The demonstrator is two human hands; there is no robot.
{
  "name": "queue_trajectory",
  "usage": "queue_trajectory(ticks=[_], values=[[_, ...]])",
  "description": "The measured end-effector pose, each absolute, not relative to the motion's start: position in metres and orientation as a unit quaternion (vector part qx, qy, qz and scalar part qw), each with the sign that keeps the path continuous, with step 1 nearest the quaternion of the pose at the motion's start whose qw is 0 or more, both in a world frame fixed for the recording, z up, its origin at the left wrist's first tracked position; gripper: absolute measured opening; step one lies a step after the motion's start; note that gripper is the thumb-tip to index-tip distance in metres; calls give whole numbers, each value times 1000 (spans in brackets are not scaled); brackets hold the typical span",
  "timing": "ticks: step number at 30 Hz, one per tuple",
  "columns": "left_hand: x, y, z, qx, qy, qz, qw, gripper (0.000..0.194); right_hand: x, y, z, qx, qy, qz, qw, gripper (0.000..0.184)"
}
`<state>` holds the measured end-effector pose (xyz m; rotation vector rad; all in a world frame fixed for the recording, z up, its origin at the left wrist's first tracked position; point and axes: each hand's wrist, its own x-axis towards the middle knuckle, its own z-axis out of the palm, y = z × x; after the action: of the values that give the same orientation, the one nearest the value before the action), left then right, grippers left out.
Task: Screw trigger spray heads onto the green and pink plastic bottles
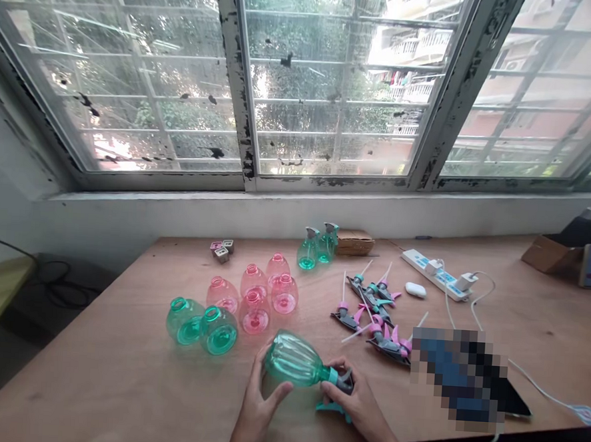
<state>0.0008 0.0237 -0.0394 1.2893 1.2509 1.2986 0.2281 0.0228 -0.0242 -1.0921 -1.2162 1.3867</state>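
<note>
A clear green spray bottle [294, 359] lies on its side in the air just over the table, its neck pointing right. Around its base end is my left hand [260, 399], fingers behind and thumb in front. My right hand [352, 399] grips the grey and teal spray head [344, 383] at the neck, with the teal collar against the bottle. Below those fingers shows a teal trigger-like piece [334, 408]; whether it belongs to this head I cannot tell. Left of the hands stand two open green bottles [218, 331] and several open pink bottles [255, 312].
Loose spray heads [370, 305] with tubes lie in a pile at right. Two green bottles with heads [308, 250] stand by a cardboard box [355, 242]. A power strip [435, 275], white earbud case [415, 290], cables and a blurred dark tablet-like device [517, 398] occupy the right side.
</note>
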Motion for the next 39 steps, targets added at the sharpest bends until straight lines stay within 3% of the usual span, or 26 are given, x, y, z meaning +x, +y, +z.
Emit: queue_trajectory(ticks=[5, 11, 17, 23, 30, 39], values=[[0, 27, -43, 510, 480, 551, 455, 63, 230, 23, -28, -448, -498, 566, 480, 35], [1, 28, -38, 514, 471, 552, 458, 73, 229, 23, -27, -438, -492, 576, 484, 35], [1, 25, -37, 494, 477, 557, 468, 60, 227, 22, -28, -444, -491, 567, 490, 36], [1, 27, -37, 494, 467, 555, 480, 69, 227, 22, -29, -447, -486, 572, 487, 37], [2, 27, -39, 475, 493, 560, 467, 54, 225, 23, -23, -454, -494, 562, 483, 38], [-3, 26, -53, 487, 485, 541, 484, 75, 225, 28, -34, -448, -487, 579, 476, 41]])
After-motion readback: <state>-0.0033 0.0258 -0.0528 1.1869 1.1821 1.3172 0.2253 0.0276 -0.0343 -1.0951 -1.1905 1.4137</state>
